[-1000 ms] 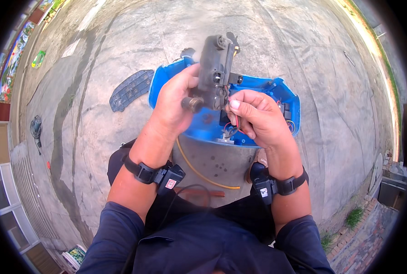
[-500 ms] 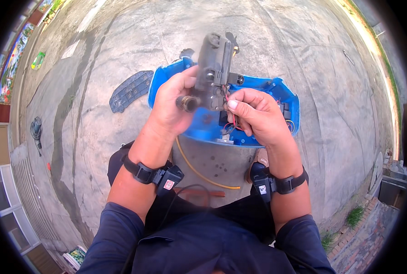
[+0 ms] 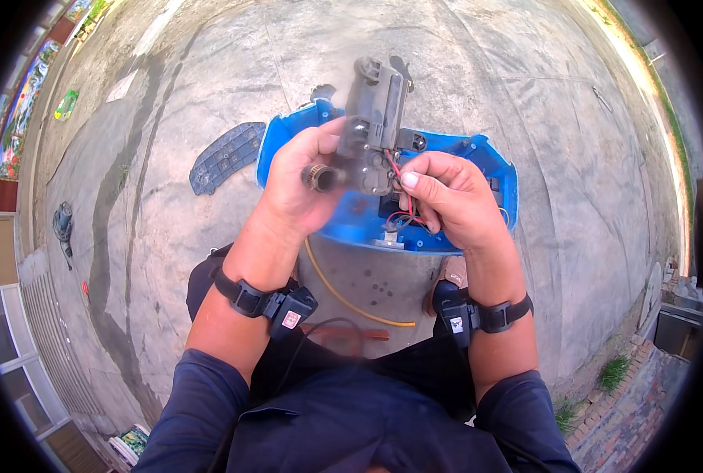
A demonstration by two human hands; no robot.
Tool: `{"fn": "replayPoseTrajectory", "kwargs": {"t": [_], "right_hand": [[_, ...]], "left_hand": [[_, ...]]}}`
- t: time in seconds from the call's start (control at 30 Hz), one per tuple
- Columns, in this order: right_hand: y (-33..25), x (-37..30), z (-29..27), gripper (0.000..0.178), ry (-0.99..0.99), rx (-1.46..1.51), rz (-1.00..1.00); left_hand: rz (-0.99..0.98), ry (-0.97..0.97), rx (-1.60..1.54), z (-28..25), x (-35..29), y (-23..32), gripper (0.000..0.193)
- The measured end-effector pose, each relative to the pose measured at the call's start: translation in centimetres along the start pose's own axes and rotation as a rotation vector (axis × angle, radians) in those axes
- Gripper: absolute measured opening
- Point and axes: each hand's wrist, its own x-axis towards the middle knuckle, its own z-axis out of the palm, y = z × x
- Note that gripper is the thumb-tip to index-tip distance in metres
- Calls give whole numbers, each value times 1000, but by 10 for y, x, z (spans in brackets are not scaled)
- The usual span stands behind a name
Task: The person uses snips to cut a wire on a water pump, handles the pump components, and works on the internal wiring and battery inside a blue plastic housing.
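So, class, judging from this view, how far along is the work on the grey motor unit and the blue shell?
Done: the grey motor unit is out of the blue plastic shell and a dark panel lies apart on the concrete. In hand: the left hand grips the unit while the right hand pinches its red and black wires. Left: the wires seem to run on towards the shell, which lies open.

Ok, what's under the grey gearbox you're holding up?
Under the grey gearbox lies a blue plastic shell on concrete, red and black wires hanging down. The hands cover the shell's middle.
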Motion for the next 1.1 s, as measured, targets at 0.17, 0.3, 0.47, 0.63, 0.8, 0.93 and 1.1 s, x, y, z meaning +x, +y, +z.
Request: {"fn": "replayPoseTrajectory", "kwargs": {"t": [0.17,0.3,0.47,0.63,0.8,0.93,1.1], "right_hand": [[-3,-1,0,16,29,12,0],[2,1,-5,18,45,54,-14],[3,4,-6,26,160,33,-58],[4,6,-5,24,245,10,-60],[4,7,-6,23,255,6,-74],[6,7,-7,22,250,21,-77],[4,7,-7,23,249,8,-70]], "left_hand": [[5,16,0,-1,0,-1,49],[13,-43,-20,0,0,0,48],[2,-29,-10,3,-1,0,47],[-2,25,-31,3,2,-1,42],[5,73,11,3,3,-3,43],[-20,46,13,4,1,-2,43],[-31,82,34,4,1,-3,43]]}}
